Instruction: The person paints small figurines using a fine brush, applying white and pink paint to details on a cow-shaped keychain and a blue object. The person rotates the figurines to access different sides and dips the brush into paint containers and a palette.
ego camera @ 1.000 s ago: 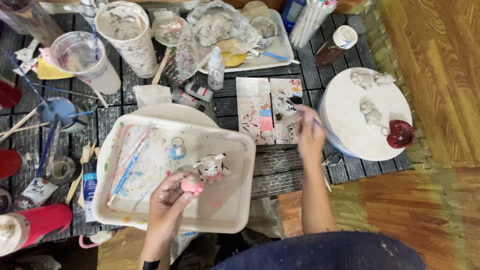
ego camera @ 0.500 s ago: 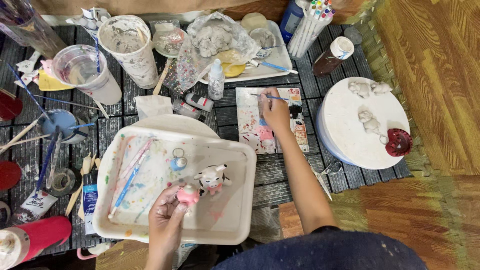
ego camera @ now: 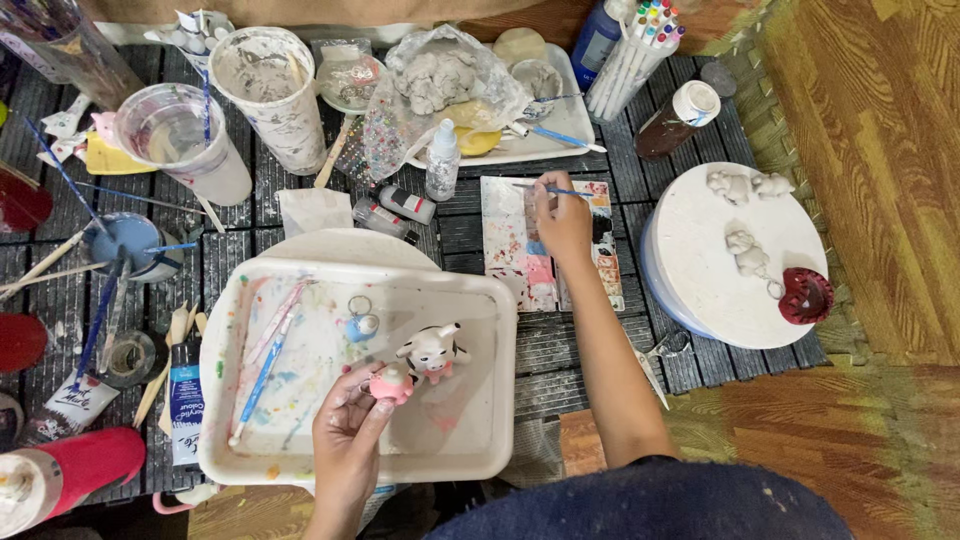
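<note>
While our left hand pinches a small pink figurine over the white tray, our right hand grips a thin brush whose tip blurs against the paint palette.

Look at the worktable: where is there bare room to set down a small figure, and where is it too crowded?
Free patches: the round white board, bare between its clay pieces and near edge; and the white tray to the right of the cow figure. Crowded: the back of the table around the cups, clay bag and paint palette, and the left side with its brushes.
</note>
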